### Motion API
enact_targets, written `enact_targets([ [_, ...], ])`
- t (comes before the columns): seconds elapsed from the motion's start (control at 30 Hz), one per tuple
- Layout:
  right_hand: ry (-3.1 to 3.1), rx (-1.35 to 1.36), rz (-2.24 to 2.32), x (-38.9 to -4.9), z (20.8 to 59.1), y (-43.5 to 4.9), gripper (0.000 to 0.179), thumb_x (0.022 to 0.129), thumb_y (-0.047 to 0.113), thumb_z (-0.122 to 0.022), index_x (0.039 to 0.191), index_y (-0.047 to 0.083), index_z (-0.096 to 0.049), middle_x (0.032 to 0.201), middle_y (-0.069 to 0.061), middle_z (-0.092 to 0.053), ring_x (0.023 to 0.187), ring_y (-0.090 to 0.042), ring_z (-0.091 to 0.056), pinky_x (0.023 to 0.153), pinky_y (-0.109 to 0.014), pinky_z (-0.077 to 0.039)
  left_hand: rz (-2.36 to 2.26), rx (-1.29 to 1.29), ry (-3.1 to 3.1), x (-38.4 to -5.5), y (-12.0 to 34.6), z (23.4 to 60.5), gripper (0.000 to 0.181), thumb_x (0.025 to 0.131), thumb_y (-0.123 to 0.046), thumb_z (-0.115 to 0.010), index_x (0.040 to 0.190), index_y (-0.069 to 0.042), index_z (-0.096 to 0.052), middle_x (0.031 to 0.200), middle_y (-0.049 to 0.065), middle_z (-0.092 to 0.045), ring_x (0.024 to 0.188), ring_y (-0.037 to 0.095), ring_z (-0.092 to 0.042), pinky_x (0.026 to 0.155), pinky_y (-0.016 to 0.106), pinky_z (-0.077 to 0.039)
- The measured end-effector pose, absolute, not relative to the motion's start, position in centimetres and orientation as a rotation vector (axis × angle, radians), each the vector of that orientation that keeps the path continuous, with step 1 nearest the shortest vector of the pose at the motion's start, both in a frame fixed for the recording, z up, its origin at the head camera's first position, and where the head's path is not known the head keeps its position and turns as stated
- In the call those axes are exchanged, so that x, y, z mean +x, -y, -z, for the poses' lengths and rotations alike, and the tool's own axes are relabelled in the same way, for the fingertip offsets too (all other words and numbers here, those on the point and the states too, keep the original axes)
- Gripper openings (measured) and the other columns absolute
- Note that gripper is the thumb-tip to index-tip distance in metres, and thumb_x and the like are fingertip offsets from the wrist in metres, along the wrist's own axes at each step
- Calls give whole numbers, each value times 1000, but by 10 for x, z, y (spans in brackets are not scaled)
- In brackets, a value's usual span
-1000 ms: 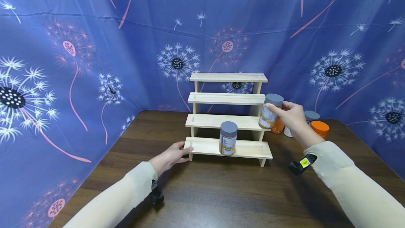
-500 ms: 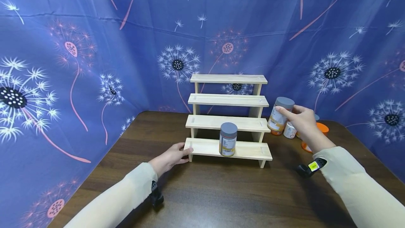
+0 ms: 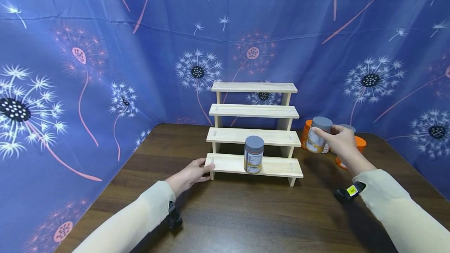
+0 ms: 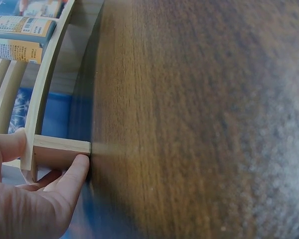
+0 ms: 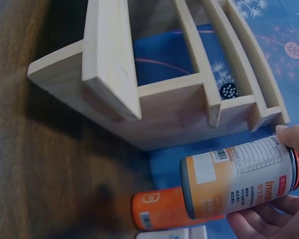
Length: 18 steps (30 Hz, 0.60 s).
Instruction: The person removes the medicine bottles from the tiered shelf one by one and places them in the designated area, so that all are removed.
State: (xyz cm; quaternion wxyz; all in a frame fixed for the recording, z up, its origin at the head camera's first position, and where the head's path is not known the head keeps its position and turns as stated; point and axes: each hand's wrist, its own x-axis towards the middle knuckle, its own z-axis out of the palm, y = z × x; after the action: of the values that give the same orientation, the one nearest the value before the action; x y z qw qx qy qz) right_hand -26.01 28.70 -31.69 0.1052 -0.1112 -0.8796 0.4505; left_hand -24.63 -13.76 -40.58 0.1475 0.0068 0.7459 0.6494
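Observation:
A four-step wooden display shelf stands on the table. My left hand grips the left end of its lowest step, thumb on the board and a finger against the end leg. On that step a grey-lidded supplement jar stands upright, right of its middle. My right hand holds a second supplement jar with a grey lid, right of the shelf and apart from it. In the right wrist view this jar is in front of an orange bottle; its lid end is by my thumb.
Behind my right hand several containers stand on the brown wooden table: an orange bottle, a grey-lidded one and an orange-lidded one, partly hidden. A blue dandelion-print cloth hangs behind the table.
My right hand has carried its jar right and downward, away from the shelf's right edge toward the other containers. My left hand and the jar on the lowest step have stayed in place.

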Motion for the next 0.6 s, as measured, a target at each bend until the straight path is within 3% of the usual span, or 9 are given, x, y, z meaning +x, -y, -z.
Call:
enact_targets([
  [0.3,2600,-392,-1359,-265,336,-300,96,86,61,-61,144,-11,-33,141,-34,-41,126,-45,-44,105,-59,-43,-1866,19,-2134,-246,138,407,46,101,-9,-50,139,12,-36,128,27,-51,119,35,-55,101,47,-52],
  [0.6,2589,-513,-1474,-266,345,-312,97,91,53,-59,151,-5,-10,154,-33,-18,138,-49,-28,112,-62,-31,-1867,17,-2135,-246,138,406,46,101,-9,-51,139,12,-36,126,27,-52,118,34,-56,101,46,-52],
])
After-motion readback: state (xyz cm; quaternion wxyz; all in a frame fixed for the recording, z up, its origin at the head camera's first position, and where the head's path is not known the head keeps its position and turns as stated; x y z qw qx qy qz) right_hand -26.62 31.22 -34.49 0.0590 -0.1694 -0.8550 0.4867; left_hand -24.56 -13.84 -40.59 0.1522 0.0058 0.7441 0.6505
